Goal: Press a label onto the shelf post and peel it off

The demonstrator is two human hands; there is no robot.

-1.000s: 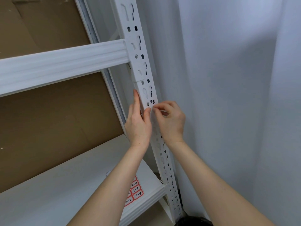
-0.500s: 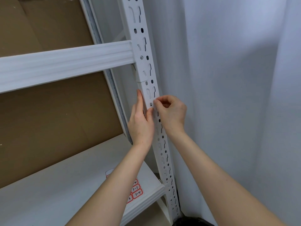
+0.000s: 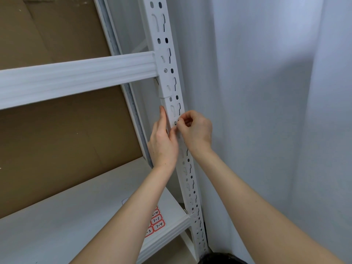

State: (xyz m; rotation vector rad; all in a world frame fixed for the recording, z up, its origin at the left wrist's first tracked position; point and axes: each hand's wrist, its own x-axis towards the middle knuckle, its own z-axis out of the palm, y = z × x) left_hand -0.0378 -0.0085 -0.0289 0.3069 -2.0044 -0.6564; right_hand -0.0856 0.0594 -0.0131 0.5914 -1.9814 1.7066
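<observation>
A white slotted metal upright (image 3: 167, 86) of a shelf rack runs from top to bottom. My left hand (image 3: 163, 143) lies flat along its inner side, fingers straight up, with the thumb on the front face. My right hand (image 3: 196, 130) is at the front face, fingers curled, thumb and forefinger pinching a small label with black handwriting (image 3: 178, 121) against the post. Most of the label is hidden by the fingertips.
A white cross beam (image 3: 76, 77) joins the upright above my hands. Below is a white shelf board (image 3: 57, 221) with a sheet of red-bordered numbered stickers (image 3: 157, 222). Brown cardboard (image 3: 57, 140) backs the rack. A white wall (image 3: 266, 111) stands to the right, with a dark object (image 3: 222, 259) at the floor.
The view has shifted slightly. My right fingers have closed over the handwritten mark, which showed a second ago. My left hand stays flat on the post.
</observation>
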